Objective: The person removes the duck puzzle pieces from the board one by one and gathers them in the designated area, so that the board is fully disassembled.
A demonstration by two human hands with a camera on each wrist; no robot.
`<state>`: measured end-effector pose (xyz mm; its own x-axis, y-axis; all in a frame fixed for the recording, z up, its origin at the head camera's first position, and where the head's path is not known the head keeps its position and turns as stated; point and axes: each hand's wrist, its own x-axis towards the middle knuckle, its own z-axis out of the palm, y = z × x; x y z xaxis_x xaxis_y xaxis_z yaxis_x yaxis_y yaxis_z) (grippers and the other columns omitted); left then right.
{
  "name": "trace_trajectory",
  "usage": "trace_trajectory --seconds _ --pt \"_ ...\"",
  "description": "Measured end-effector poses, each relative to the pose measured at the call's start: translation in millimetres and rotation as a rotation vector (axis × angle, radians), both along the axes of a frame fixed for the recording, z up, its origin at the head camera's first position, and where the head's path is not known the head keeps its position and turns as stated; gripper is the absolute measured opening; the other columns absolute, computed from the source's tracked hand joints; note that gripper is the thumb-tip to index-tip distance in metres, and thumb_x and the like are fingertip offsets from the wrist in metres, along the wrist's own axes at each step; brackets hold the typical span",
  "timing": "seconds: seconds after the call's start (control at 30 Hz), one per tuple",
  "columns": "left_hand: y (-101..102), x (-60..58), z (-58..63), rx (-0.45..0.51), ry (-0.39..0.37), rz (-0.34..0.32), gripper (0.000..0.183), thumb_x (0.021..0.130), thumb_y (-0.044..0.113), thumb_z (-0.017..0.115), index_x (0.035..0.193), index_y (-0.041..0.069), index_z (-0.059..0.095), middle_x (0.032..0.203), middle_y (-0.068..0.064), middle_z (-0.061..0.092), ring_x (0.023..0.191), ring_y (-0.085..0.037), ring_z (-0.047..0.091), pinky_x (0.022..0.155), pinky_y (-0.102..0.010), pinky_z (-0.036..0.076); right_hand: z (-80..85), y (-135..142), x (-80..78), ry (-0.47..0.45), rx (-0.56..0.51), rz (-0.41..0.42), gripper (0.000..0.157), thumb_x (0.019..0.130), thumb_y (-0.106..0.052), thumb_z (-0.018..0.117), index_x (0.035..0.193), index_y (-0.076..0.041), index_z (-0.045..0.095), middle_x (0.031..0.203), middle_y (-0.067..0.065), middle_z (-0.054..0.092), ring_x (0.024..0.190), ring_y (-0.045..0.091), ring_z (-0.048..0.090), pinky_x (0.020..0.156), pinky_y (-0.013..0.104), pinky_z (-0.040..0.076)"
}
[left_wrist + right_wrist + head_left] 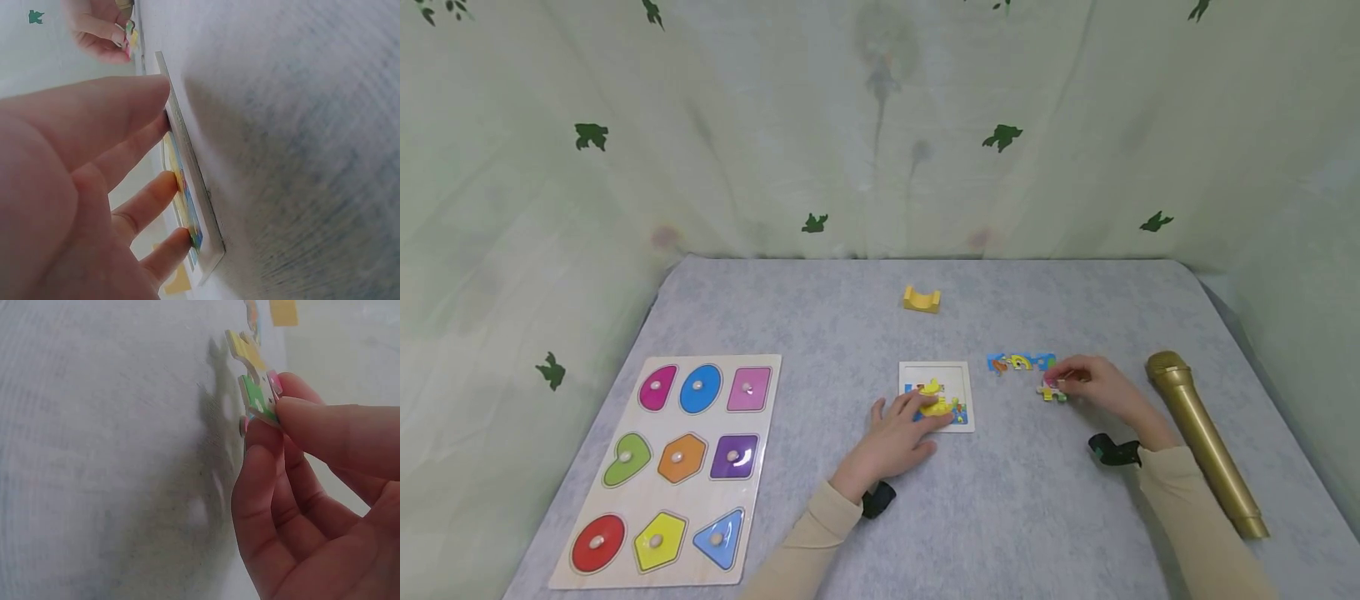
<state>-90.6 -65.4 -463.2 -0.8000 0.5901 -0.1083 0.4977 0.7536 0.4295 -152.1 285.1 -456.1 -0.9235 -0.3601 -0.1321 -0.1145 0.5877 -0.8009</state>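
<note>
the left hand point(891, 437) is lying with fingers spread over the jigsaw tray point(954, 377), seemingly touching the inner pieces point(932, 387). the right hand point(1105, 392) is pinching a jigsaw piece point(255, 395), holding it just above the table point(1015, 517) near the loose pieces point(1018, 362).

Your head camera looks forward and down across the counter point(1037, 517). Each wrist camera point(1115, 452) sits close, tipped sideways, facing your fingers point(149, 201). Head and left wrist views share your right hand point(1105, 392), right of centre in one, upper left in the other.
</note>
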Motion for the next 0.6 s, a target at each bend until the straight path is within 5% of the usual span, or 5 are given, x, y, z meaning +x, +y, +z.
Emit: trace_trajectory --seconds 0.6 --pt "-1 0.0 -3.5 0.056 -0.008 -0.002 0.043 0.097 0.022 0.058 0.14 0.024 0.052 0.146 -0.004 0.036 0.14 -0.03 0.021 0.103 -0.064 0.013 -7.8 -15 -0.7 0.184 0.231 -0.029 0.011 0.087 0.004 0.064 0.092 -0.003 0.069 0.092 0.01 0.061 0.086 0.027 0.055 0.075 0.043 0.044"
